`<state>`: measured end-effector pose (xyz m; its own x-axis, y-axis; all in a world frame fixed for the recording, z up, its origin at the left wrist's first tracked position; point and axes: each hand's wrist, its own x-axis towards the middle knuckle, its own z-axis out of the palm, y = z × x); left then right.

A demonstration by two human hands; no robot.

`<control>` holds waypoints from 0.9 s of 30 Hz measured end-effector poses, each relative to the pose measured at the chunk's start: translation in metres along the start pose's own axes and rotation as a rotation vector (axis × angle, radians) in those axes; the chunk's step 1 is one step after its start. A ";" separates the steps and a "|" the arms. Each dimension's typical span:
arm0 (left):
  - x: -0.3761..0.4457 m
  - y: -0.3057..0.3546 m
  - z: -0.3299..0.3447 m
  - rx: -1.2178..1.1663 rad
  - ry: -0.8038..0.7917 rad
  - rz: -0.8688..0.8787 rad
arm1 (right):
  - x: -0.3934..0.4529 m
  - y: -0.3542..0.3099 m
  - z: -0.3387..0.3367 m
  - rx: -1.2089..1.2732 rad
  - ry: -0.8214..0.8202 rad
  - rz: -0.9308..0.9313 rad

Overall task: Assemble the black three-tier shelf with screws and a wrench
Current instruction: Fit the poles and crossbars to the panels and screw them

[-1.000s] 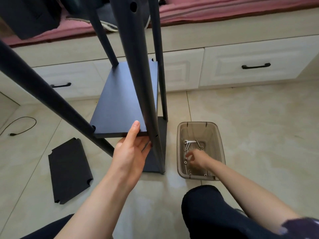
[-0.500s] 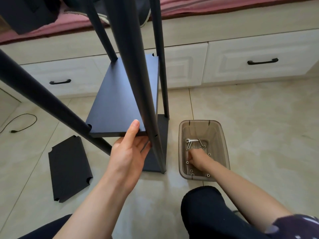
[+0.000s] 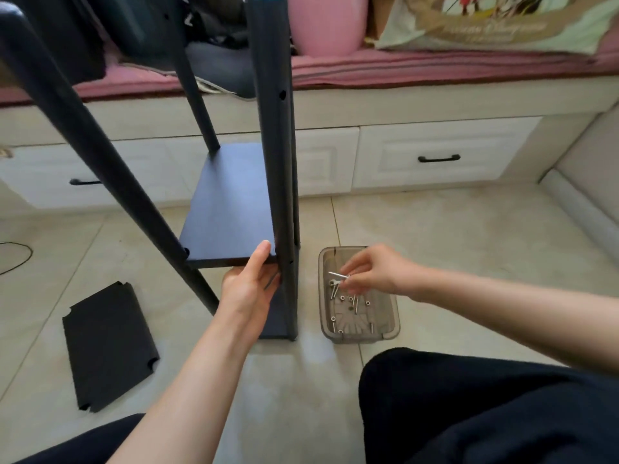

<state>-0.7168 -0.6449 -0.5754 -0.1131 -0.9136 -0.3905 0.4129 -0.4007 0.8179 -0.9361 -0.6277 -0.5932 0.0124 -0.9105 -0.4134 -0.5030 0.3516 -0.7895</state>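
Observation:
The black shelf frame stands on the floor, its near post (image 3: 278,182) rising past a raised shelf board (image 3: 231,209). My left hand (image 3: 251,283) holds that board's front edge from below, thumb on top, beside the post. My right hand (image 3: 371,272) hovers over the clear plastic bin (image 3: 392,326) and pinches a long silver screw (image 3: 338,275). Several more screws and a small wrench (image 3: 333,288) lie in the bin. A loose black shelf board (image 3: 107,343) lies flat on the tiles at the left.
White drawer fronts (image 3: 438,155) under a bench with a pink cushion close off the back. A black cable (image 3: 16,256) lies at the far left. My dark-clothed knees (image 3: 469,406) fill the bottom of the view.
My right hand has come up out of the bin with a screw pinched in its fingers. The left hand stays on the board's edge. The view has tilted up.

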 end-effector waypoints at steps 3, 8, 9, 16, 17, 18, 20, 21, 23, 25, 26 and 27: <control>-0.002 0.000 0.000 0.001 0.017 -0.005 | -0.027 -0.036 -0.003 0.147 -0.031 0.024; 0.002 -0.004 -0.003 -0.038 0.002 -0.003 | -0.054 -0.068 0.017 0.367 -0.052 0.120; 0.003 -0.005 -0.004 -0.049 -0.010 0.003 | -0.056 -0.072 0.024 0.431 -0.047 0.146; 0.009 -0.007 -0.014 -0.089 -0.104 0.039 | -0.064 -0.066 0.050 0.681 0.025 0.176; 0.010 -0.008 -0.015 -0.088 -0.112 0.040 | -0.063 -0.065 0.050 0.688 0.031 0.176; 0.010 -0.008 -0.015 -0.087 -0.116 0.040 | -0.062 -0.065 0.050 0.702 0.035 0.173; 0.011 -0.010 -0.016 -0.086 -0.124 0.037 | -0.059 -0.066 0.051 0.720 0.036 0.170; 0.011 -0.010 -0.016 -0.084 -0.130 0.036 | -0.058 -0.067 0.053 0.720 0.034 0.170; 0.012 -0.011 -0.017 -0.077 -0.145 0.038 | -0.056 -0.067 0.058 0.725 0.036 0.164; 0.011 -0.011 -0.017 -0.074 -0.147 0.040 | -0.054 -0.068 0.063 0.750 0.040 0.151; 0.011 -0.011 -0.018 -0.071 -0.146 0.043 | -0.053 -0.069 0.065 0.759 0.044 0.146; 0.011 -0.010 -0.017 -0.068 -0.145 0.046 | -0.053 -0.070 0.066 0.763 0.049 0.142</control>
<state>-0.7065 -0.6492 -0.5954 -0.2202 -0.9331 -0.2843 0.4806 -0.3574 0.8008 -0.8451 -0.5900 -0.5462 -0.0546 -0.8479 -0.5273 0.2369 0.5020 -0.8318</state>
